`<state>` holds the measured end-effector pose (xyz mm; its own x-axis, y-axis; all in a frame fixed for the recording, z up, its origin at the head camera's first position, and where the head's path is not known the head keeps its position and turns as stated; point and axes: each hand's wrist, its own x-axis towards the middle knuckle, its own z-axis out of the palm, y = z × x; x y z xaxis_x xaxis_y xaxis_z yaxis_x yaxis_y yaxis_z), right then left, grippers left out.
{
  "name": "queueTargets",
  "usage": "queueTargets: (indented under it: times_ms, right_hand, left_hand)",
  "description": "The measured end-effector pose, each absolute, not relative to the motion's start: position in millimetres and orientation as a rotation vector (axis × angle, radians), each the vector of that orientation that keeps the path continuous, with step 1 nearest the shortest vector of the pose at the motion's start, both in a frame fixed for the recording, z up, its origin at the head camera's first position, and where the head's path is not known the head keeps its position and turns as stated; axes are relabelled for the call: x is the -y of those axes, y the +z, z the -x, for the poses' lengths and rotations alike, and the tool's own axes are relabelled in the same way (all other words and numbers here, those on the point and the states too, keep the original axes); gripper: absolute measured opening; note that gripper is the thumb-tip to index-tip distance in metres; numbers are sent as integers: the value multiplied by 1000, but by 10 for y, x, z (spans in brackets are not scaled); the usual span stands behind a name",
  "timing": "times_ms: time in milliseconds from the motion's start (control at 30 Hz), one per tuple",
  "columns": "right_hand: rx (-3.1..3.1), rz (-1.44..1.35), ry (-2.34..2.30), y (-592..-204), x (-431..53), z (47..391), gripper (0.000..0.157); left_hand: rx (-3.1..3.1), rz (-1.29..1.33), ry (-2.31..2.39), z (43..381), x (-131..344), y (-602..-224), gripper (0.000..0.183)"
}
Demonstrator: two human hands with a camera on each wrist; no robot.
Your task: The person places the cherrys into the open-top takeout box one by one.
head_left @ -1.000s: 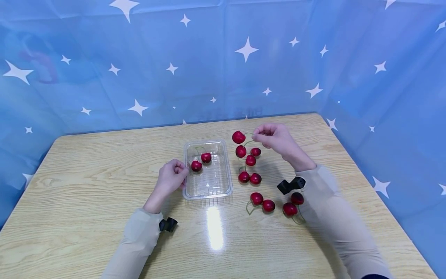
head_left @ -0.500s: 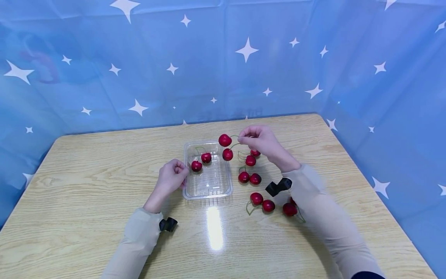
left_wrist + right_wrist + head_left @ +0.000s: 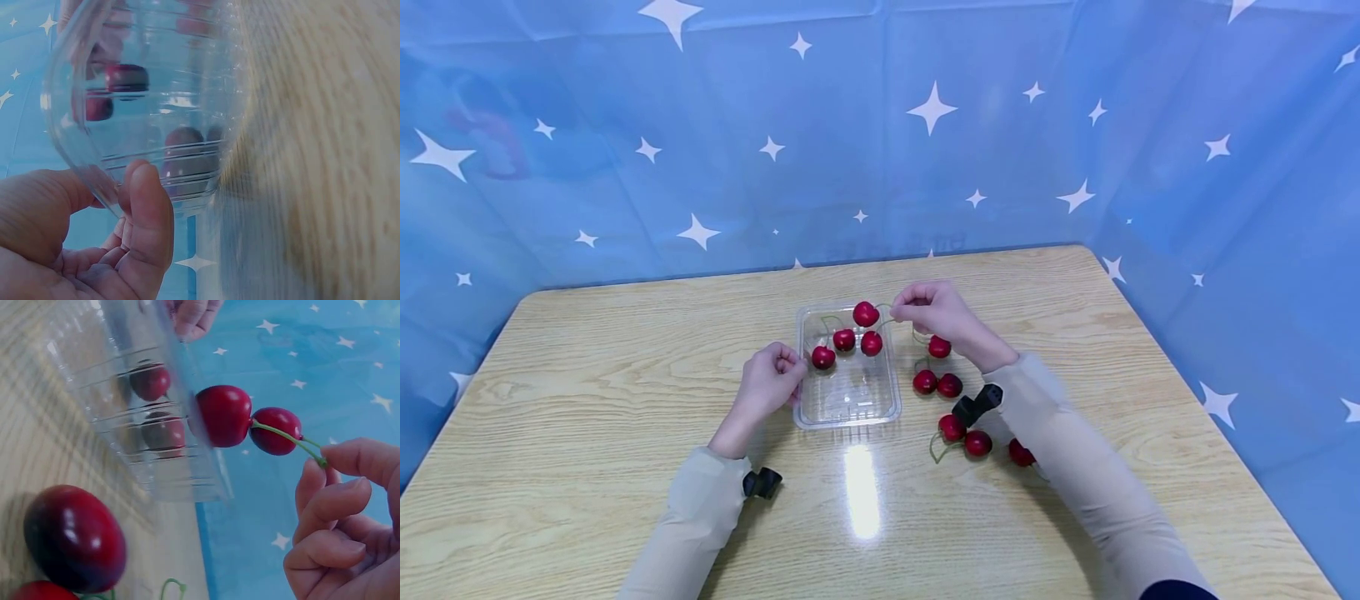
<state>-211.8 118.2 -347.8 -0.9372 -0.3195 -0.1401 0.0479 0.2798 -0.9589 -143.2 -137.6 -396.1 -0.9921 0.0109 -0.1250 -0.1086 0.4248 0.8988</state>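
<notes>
A clear plastic container (image 3: 897,404) stands mid-table, with a pair of red cherries (image 3: 844,340) joined by a green stem inside. My left hand (image 3: 766,379) pinches its left rim; the left wrist view shows the thumb (image 3: 69,187) and a finger (image 3: 150,200) on either side of the wall. My right hand (image 3: 936,312) pinches the joined ends of the green stems (image 3: 290,437) of another cherry pair. Those two cherries (image 3: 872,343) hang over the container's back right part, just above the rim in the right wrist view.
Right of the container lie more cherry pairs (image 3: 950,384) on the wooden table (image 3: 625,400), some nearer the front (image 3: 977,443). The right forearm (image 3: 1075,442) partly covers the rightmost pair. A blue star-patterned cloth (image 3: 850,125) hangs behind the table.
The right hand has carried its cherry pair leftward, from above the cherries on the table to over the container, and slightly lower. My left hand has stayed at the rim.
</notes>
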Motion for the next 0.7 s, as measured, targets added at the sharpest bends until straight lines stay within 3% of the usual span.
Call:
queueTargets:
  times_ms: [700]
  right_hand:
    - [-2345, 200, -1599, -3653, -1075, 2167, 9]
  left_hand:
    - [-2563, 89, 1626, 1437, 1376, -3964, 7]
